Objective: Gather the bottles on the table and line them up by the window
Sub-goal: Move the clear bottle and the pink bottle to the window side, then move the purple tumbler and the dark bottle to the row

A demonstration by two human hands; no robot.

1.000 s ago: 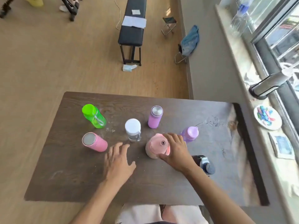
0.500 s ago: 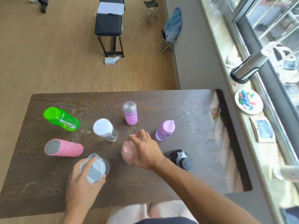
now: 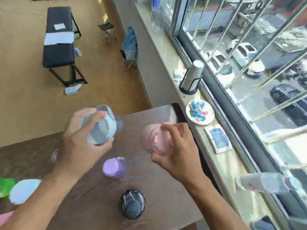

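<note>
Both bottles are up off the table since half a second ago, and the head view has swung right toward the window; earlier both stood on the wood with my hands just closing on them.

Head view, only one. Left hand (image 3: 78, 143) is wrapped round the pale blue bottle (image 3: 102, 126), fingers curled over its lid end, clamped, held in the air above the table (image 3: 166, 193). Right hand (image 3: 179, 151) is clamped on the pink bottle (image 3: 156, 138), fingers over the top and thumb underneath, carried near the table's window-side edge, just short of the windowsill (image 3: 214, 165). Motion blur on both, so exact finger contact is soft.

Progress, my read: early. Nothing of the table set is lined up on the sill yet. Left on the table: lilac bottle (image 3: 114, 167) between my forearms, dark bottle (image 3: 132, 203) nearer me, white-capped bottle (image 3: 23, 190) and green bottle (image 3: 5, 186) at the left edge, a sliver of another pink one bottom left. One more purple one is mostly hidden behind the blue bottle.

Sill already carries a plate of coloured bits (image 3: 200, 112), a blue-faced card (image 3: 218, 138) and a cup holder (image 3: 191, 78), so free space for a row looks limited near the table. A blurred clear bottle (image 3: 265, 181) lies at the window lower right; can't tell whether it counts.
</note>
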